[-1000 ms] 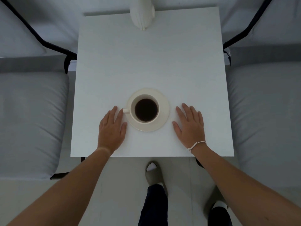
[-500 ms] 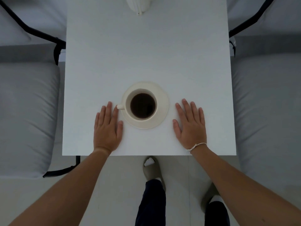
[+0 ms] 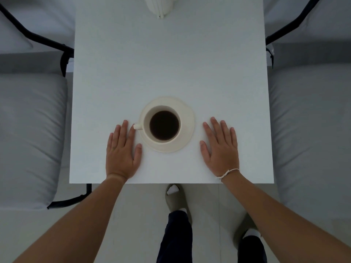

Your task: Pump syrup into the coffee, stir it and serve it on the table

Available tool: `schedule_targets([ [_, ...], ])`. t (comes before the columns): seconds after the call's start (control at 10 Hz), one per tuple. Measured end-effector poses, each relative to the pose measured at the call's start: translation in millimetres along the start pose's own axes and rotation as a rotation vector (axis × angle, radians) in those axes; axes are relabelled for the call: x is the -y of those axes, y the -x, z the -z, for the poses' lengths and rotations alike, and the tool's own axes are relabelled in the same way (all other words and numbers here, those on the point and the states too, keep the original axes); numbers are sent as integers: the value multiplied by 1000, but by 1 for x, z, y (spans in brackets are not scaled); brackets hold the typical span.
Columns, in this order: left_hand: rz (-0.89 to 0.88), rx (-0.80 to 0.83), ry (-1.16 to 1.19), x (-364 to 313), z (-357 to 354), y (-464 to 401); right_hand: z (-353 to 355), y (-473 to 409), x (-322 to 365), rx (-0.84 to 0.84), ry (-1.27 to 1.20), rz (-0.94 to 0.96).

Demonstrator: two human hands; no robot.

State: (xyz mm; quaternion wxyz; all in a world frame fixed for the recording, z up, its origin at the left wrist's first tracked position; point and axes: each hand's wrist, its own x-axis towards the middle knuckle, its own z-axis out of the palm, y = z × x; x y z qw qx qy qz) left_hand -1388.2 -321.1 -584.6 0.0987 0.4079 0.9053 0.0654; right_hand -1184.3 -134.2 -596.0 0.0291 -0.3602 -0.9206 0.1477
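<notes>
A cream cup (image 3: 146,118) of dark coffee (image 3: 164,125) stands on a cream saucer (image 3: 187,126) near the front of the white table (image 3: 171,63). Its handle points left. My left hand (image 3: 122,152) lies flat on the table just left of the saucer, fingers apart, index finger beside the handle. Palm down to the right of the saucer rests my right hand (image 3: 221,149), a small gap from the rim. Neither hand holds anything. No syrup pump or spoon is in view.
A white ribbed object (image 3: 160,5) stands at the table's far edge, cut off by the frame. Grey cushioned seats with black frames flank the table, left (image 3: 28,139) and right (image 3: 311,139). My feet in slippers are on the floor below the front edge.
The view has shifted slightly, so the table sits lower and more centred in frame. Both hands stay flat beside the saucer; the cup has not moved.
</notes>
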Motion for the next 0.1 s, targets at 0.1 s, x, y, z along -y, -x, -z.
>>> schedule_targets([
  [0.1,-2,-36,20,2,-5,-1,8,-7,3,-110,-308,-60],
])
